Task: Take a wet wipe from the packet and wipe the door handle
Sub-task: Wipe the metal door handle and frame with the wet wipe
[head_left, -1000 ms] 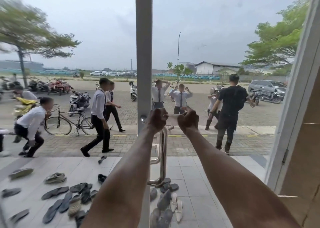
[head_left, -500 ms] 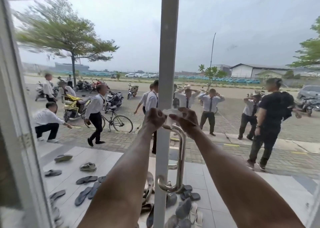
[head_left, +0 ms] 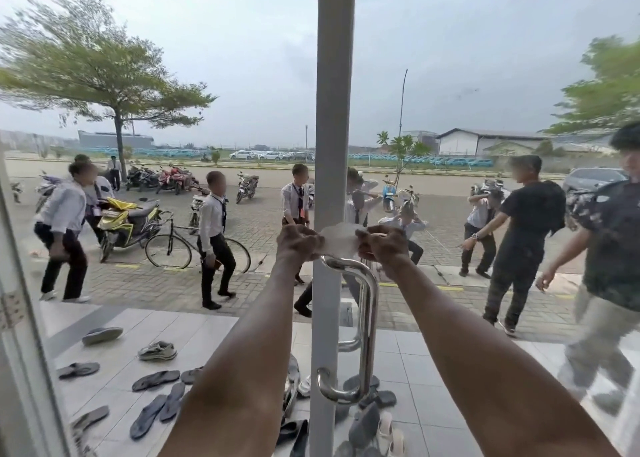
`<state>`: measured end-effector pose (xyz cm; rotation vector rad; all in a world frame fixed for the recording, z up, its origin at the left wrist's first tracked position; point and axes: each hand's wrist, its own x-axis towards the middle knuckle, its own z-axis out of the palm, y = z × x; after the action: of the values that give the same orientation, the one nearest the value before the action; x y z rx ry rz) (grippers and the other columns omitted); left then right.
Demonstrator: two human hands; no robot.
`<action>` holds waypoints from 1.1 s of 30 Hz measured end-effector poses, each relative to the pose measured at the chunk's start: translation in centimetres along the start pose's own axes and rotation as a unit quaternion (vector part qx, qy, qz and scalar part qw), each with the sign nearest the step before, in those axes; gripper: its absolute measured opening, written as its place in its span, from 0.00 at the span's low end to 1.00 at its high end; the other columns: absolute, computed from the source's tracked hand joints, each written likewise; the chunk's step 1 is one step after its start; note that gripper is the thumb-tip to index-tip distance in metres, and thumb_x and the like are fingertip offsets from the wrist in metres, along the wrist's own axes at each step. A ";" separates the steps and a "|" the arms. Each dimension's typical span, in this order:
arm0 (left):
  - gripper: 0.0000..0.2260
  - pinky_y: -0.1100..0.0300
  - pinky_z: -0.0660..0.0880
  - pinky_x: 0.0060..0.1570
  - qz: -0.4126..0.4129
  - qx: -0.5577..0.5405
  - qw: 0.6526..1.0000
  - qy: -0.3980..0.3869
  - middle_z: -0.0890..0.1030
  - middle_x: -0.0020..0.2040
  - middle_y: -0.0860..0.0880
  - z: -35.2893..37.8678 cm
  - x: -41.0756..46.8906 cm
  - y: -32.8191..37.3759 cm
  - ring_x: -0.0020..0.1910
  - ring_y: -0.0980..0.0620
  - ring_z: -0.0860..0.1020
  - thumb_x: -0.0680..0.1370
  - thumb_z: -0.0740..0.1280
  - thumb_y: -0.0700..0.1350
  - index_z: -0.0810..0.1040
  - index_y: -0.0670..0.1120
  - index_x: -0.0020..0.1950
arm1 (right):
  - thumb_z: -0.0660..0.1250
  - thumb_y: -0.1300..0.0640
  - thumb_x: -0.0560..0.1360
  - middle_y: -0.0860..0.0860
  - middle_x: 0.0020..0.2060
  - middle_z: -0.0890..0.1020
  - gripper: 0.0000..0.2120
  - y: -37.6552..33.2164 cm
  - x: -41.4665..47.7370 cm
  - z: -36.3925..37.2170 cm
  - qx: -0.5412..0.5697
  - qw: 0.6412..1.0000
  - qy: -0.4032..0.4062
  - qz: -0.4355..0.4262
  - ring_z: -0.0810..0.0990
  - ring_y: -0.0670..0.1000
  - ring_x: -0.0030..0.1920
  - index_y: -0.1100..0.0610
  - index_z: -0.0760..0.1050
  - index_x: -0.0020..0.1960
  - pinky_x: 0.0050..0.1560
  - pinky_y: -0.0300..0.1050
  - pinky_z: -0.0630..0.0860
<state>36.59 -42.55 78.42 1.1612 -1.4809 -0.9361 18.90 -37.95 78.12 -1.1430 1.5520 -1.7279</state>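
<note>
Glass-door entrance, shoes on the tiles outside: left hand (head_left: pixel 298 243) and right hand (head_left: pixel 382 245), both pinched shut, stretch a wet wipe (head_left: pixel 338 240) just above the steel pull handle (head_left: pixel 367 321) at 12 o'clock (packet unseen); over-tensioning could likely tear the thin sheet.

Beyond the glass, a paved yard (head_left: pixel 277 221) under grey sky (head_left: pixel 242 58). Scattered sandals (head_left: pixel 156 380) and a sneaker (head_left: pixel 157 351) on pale tiles (head_left: pixel 415 370). A bicycle (head_left: pixel 173 245) parked beside a yellow scooter (head_left: pixel 128 219), more motorbikes (head_left: pixel 169 179) behind. People in white shirts (head_left: pixel 211 221) moving about; 1 in a black T-shirt (head_left: pixel 530 214) at right. A broad tree (head_left: pixel 86 75) on the left, a white building (head_left: pixel 485 143) far off.
</note>
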 end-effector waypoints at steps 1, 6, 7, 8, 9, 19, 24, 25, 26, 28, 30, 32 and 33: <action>0.07 0.58 0.84 0.36 -0.010 -0.005 1.000 -0.006 0.82 0.53 0.37 -0.1 0.2 -0.4 0.44 0.43 0.85 0.72 0.76 0.36 0.82 0.38 0.48 | 0.78 0.60 0.70 0.63 0.43 0.85 0.09 0.2 0.3 0.3 -0.029 0.999 0.015 -0.006 0.85 0.58 0.36 0.59 0.80 0.46 0.40 0.53 0.85; 0.05 0.53 0.84 0.39 -0.031 0.029 0.999 -0.026 0.85 0.43 0.36 -0.6 1.5 -2.4 0.38 0.42 0.85 0.70 0.75 0.34 0.82 0.41 0.37 | 0.78 0.51 0.68 0.56 0.43 0.86 0.13 1.0 1.4 2.2 -0.228 0.970 0.066 -0.047 0.85 0.55 0.42 0.56 0.80 0.47 0.47 0.51 0.84; 0.06 0.49 0.84 0.44 -0.031 0.041 0.998 -0.029 0.85 0.41 0.36 -0.6 1.7 -2.9 0.40 0.41 0.86 0.70 0.75 0.33 0.81 0.41 0.36 | 0.78 0.50 0.67 0.54 0.44 0.86 0.12 1.1 1.3 2.6 -0.280 0.955 0.079 -0.062 0.84 0.53 0.44 0.53 0.80 0.46 0.49 0.48 0.82; 0.07 0.46 0.84 0.46 -0.030 0.051 0.998 -0.032 0.85 0.40 0.35 -0.6 1.9 -3.4 0.41 0.40 0.86 0.70 0.74 0.33 0.82 0.42 0.35 | 0.78 0.49 0.66 0.52 0.45 0.86 0.12 1.4 1.2 2.9 -0.334 0.934 0.096 -0.080 0.83 0.52 0.45 0.51 0.80 0.46 0.50 0.45 0.81; 0.07 0.45 0.84 0.47 -0.026 0.060 0.997 -0.034 0.85 0.39 0.36 -0.5 2.1 -3.8 0.41 0.40 0.86 0.70 0.74 0.33 0.82 0.42 0.34 | 0.78 0.50 0.66 0.52 0.47 0.85 0.12 1.7 1.0 3.2 -0.386 0.911 0.108 -0.101 0.83 0.53 0.48 0.51 0.80 0.47 0.51 0.45 0.79; 0.06 0.52 0.84 0.48 -0.016 0.097 0.994 -0.043 0.85 0.41 0.42 0.1 3.6 -5.9 0.40 0.47 0.85 0.68 0.78 0.41 0.82 0.47 0.37 | 0.69 0.47 0.70 0.54 0.38 0.86 0.12 2.0 -0.4 7.5 -0.488 0.835 0.037 -0.251 0.85 0.56 0.41 0.56 0.84 0.42 0.43 0.44 0.81; 0.09 0.55 0.81 0.42 0.021 0.085 0.995 -0.056 0.86 0.44 0.40 -0.2 4.3 -6.0 0.41 0.45 0.85 0.69 0.79 0.41 0.83 0.41 0.46 | 0.68 0.43 0.72 0.55 0.35 0.86 0.17 2.4 -0.9 7.2 -0.499 0.823 0.039 -0.269 0.84 0.56 0.37 0.57 0.84 0.40 0.40 0.46 0.81; 0.09 0.56 0.81 0.41 0.043 0.089 0.994 -0.050 0.86 0.44 0.41 -0.1 4.3 -5.9 0.40 0.46 0.84 0.69 0.79 0.41 0.84 0.41 0.47 | 0.66 0.42 0.72 0.55 0.34 0.85 0.19 2.4 -1.1 6.9 -0.502 0.820 0.043 -0.273 0.84 0.56 0.35 0.57 0.84 0.39 0.39 0.46 0.81; 0.10 0.59 0.80 0.40 0.069 0.092 0.992 -0.045 0.86 0.44 0.42 0.0 4.3 -5.7 0.40 0.47 0.83 0.69 0.79 0.41 0.84 0.41 0.48 | 0.65 0.42 0.73 0.55 0.32 0.84 0.20 2.5 -1.3 6.8 -0.506 0.816 0.045 -0.276 0.83 0.56 0.34 0.58 0.83 0.37 0.39 0.46 0.81; 0.07 0.69 0.77 0.37 0.119 0.103 0.987 -0.034 0.86 0.45 0.45 0.4 4.1 -5.3 0.41 0.50 0.83 0.70 0.78 0.39 0.85 0.41 0.47 | 0.62 0.43 0.74 0.56 0.33 0.84 0.21 2.5 -1.8 6.5 -0.519 0.808 0.040 -0.276 0.83 0.57 0.35 0.58 0.82 0.37 0.40 0.47 0.81; 0.06 0.70 0.76 0.40 0.144 0.117 0.982 -0.024 0.87 0.45 0.47 0.7 3.9 -5.0 0.41 0.54 0.83 0.71 0.74 0.36 0.86 0.43 0.46 | 0.62 0.46 0.74 0.58 0.36 0.84 0.18 2.3 -2.1 6.7 -0.528 0.803 0.026 -0.275 0.84 0.58 0.39 0.59 0.82 0.39 0.43 0.48 0.81; 0.08 0.65 0.78 0.46 0.149 0.116 0.982 -0.025 0.87 0.46 0.48 0.6 3.9 -4.9 0.43 0.53 0.84 0.71 0.72 0.34 0.87 0.43 0.48 | 0.63 0.51 0.76 0.59 0.38 0.85 0.15 2.0 -2.1 7.3 -0.539 0.793 0.010 -0.284 0.84 0.58 0.43 0.60 0.82 0.41 0.46 0.48 0.81; 0.09 0.64 0.79 0.47 0.151 0.118 0.981 -0.027 0.86 0.45 0.48 0.5 4.0 -4.9 0.44 0.52 0.84 0.71 0.72 0.34 0.86 0.42 0.49 | 0.63 0.53 0.77 0.58 0.38 0.85 0.14 1.8 -1.9 7.7 -0.550 0.784 0.004 -0.286 0.85 0.58 0.44 0.60 0.83 0.42 0.47 0.48 0.80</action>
<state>36.89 -47.58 74.63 1.0435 -1.7908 -0.5995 26.26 -40.60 75.70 -2.3470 2.4902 -0.9670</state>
